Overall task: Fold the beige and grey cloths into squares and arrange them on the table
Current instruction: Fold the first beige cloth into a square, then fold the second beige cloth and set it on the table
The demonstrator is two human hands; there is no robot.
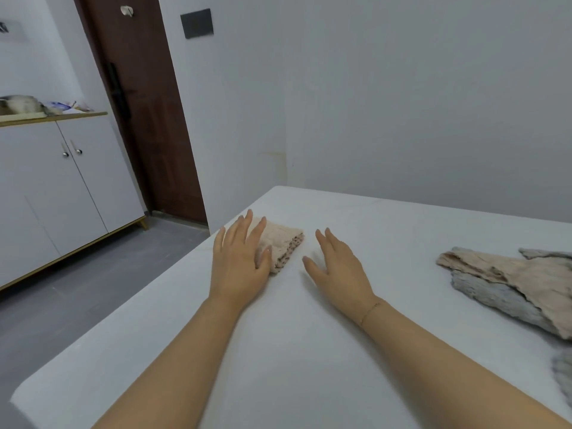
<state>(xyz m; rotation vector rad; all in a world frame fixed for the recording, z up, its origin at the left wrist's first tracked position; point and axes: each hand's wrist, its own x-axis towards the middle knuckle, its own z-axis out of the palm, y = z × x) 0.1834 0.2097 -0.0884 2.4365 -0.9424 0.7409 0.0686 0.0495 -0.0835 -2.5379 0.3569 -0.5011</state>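
Folded beige cloth [280, 243] lying at frame centre-left, near far-left edge of white worktop [309, 351]. Left hand [240, 258] resting flat on it, fingers straight, grip open. Right hand [339, 267] lying just beside cloth, apart from it, fingers spread, grip open. Unfolded beige cloth [532, 277] overlapping grey cloth [492, 298] at right edge. White cabinet [62, 187], brown door [145, 103] upper left.

folded beige cloth [280, 243]: coarse knit | grey cloth [492, 300]: fuzzy, rough | table [309, 351]: matt white | door [145, 103]: dark wood
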